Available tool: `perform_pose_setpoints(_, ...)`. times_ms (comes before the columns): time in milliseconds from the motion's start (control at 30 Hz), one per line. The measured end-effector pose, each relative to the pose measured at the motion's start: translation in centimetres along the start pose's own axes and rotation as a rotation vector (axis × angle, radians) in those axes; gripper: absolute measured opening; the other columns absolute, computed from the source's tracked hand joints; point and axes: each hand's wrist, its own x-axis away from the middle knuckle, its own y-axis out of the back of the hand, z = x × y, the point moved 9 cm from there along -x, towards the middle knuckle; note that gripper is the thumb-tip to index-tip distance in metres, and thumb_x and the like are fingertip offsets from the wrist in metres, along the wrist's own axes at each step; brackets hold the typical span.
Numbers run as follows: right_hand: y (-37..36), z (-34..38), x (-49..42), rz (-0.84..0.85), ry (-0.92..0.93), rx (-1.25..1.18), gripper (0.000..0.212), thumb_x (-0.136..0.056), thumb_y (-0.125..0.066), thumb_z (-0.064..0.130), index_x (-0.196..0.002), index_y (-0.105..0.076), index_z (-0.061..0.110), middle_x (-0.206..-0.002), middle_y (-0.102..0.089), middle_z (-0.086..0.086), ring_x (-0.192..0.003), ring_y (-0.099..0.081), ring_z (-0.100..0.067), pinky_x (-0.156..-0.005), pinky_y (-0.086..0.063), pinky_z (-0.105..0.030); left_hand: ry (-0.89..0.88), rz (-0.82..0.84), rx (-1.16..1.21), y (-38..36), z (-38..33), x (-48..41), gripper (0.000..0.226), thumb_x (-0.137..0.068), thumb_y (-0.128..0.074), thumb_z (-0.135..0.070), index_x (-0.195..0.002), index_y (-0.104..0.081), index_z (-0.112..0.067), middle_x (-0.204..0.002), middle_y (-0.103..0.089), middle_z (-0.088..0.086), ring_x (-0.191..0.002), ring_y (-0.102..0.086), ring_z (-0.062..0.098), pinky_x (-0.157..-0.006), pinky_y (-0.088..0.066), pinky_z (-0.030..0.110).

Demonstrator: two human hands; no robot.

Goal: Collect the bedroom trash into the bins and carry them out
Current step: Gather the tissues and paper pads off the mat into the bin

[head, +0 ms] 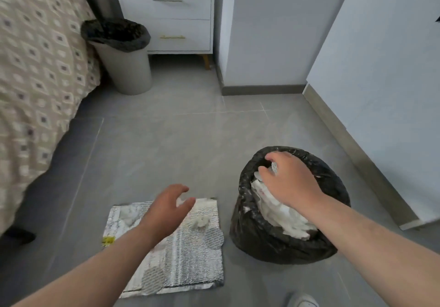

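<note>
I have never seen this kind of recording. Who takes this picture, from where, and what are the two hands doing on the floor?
There is no machine here. A person wears one wide-angle camera on the head, looking down at their own bare arms. The right hand presses on white paper trash inside a bin with a black bag, its fingers around a small white piece. The left hand, open and holding nothing, hovers over a silver foil sheet lying flat on the grey floor; a small white scrap rests on the sheet. A second lined bin stands between the bed and a white nightstand.
</note>
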Motion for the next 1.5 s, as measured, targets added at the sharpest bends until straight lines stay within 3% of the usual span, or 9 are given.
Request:
perform_pose_setpoints(133,-3.5,9.1,2.0,0.041,0.285,-0.087,0.030,-0.093,-0.053,0.029,-0.117,-0.063,0.014,-0.114,-0.064,0.002,-0.109,-0.055,-0.015,-0.088,-0.040,-0.023,0.124,-0.002,-0.164,3.8,8.3,1.7,0.040,-0.086,-0.061,-0.028,-0.124,-0.056,-0.015,-0.131,-0.055,0.004,-0.121,-0.051,0.019,-0.101,-0.037,0.030)
perform_pose_setpoints(233,-10.4,12.3,3.1,0.237,0.357,-0.044,0.031,-0.094,-0.048,0.031,-0.118,-0.061,0.015,-0.117,-0.061,0.002,-0.112,-0.054,-0.017,-0.092,-0.047,-0.031,0.157,0.019,-0.266,5.0,12.5,1.9,0.053,-0.084,-0.065,-0.030,-0.131,-0.050,-0.012,-0.137,-0.051,0.007,-0.127,-0.047,0.023,-0.105,-0.032,0.030)
perform_pose_setpoints(467,-25.9,7.5,2.4,0.665,0.072,0.161,0.054,-0.090,-0.047,0.029,-0.142,-0.036,0.021,-0.140,-0.043,-0.009,-0.130,-0.041,-0.031,-0.099,-0.043,-0.041,0.341,0.095,-0.322,2.4,18.5,-1.8,0.087,-0.078,-0.065,-0.045,-0.149,-0.019,-0.027,-0.156,-0.016,0.016,-0.142,-0.024,0.033,-0.112,-0.026,0.038)
perform_pose_setpoints(633,-30.5,4.2,2.0,0.686,-0.058,0.233,0.066,-0.085,-0.055,0.026,-0.144,-0.026,0.029,-0.142,-0.033,-0.014,-0.127,-0.039,-0.036,-0.098,-0.044,-0.042,0.515,0.098,-0.307,-0.2,19.9,-4.6,0.091,-0.080,-0.057,-0.057,-0.150,-0.006,-0.028,-0.156,0.005,0.020,-0.142,-0.011,0.043,-0.112,-0.026,0.047)
perform_pose_setpoints(800,-31.9,3.7,3.5,0.682,0.001,0.289,0.084,-0.082,-0.070,0.029,-0.145,-0.016,0.038,-0.153,-0.016,-0.011,-0.131,-0.031,-0.036,-0.099,-0.044,-0.041,0.706,0.073,-0.229,-1.7,21.1,-5.0,0.109,-0.068,-0.061,-0.067,-0.148,0.003,-0.029,-0.157,0.011,0.017,-0.143,0.005,0.042,-0.105,-0.031,0.062)
perform_pose_setpoints(933,-32.3,4.3,3.4,0.680,0.077,0.337,0.079,-0.083,-0.071,0.031,-0.144,-0.021,0.034,-0.154,-0.015,-0.012,-0.132,-0.028,-0.036,-0.101,-0.041,-0.042,0.683,0.068,-0.358,-2.0,21.3,-5.5,0.098,-0.067,-0.065,-0.062,-0.143,-0.013,-0.028,-0.151,-0.011,0.019,-0.136,-0.018,0.041,-0.091,-0.045,0.056)
perform_pose_setpoints(1100,-32.0,5.2,3.9,0.640,0.172,0.326,0.046,-0.082,-0.054,-0.001,-0.122,-0.051,0.020,-0.129,-0.042,-0.008,-0.118,-0.040,-0.028,-0.081,-0.043,-0.037,0.565,0.028,-0.444,-1.9,20.6,-5.4,0.060,-0.074,-0.062,-0.043,-0.126,-0.041,-0.021,-0.129,-0.042,0.013,-0.119,-0.042,0.032,-0.081,-0.043,0.040)
perform_pose_setpoints(1367,-32.0,5.8,2.7,0.622,0.144,0.114,0.020,-0.081,-0.049,-0.004,-0.083,-0.058,0.014,-0.105,-0.055,-0.008,-0.091,-0.059,-0.029,-0.069,-0.046,-0.032,0.440,-0.036,-0.245,-0.9,20.8,-5.3,0.043,-0.072,-0.070,-0.021,-0.108,-0.050,-0.014,-0.112,-0.049,0.012,-0.101,-0.053,0.032,-0.070,-0.042,0.033)
perform_pose_setpoints(1500,-32.2,8.8,0.7,0.591,0.257,0.037,0.021,-0.083,-0.047,0.000,-0.097,-0.060,0.009,-0.116,-0.050,-0.010,-0.096,-0.060,-0.034,-0.078,-0.051,-0.039,0.411,-0.039,-0.134,-0.9,21.3,-5.4,0.042,-0.069,-0.073,-0.016,-0.106,-0.052,-0.012,-0.108,-0.048,0.013,-0.095,-0.056,0.032,-0.072,-0.044,0.033)
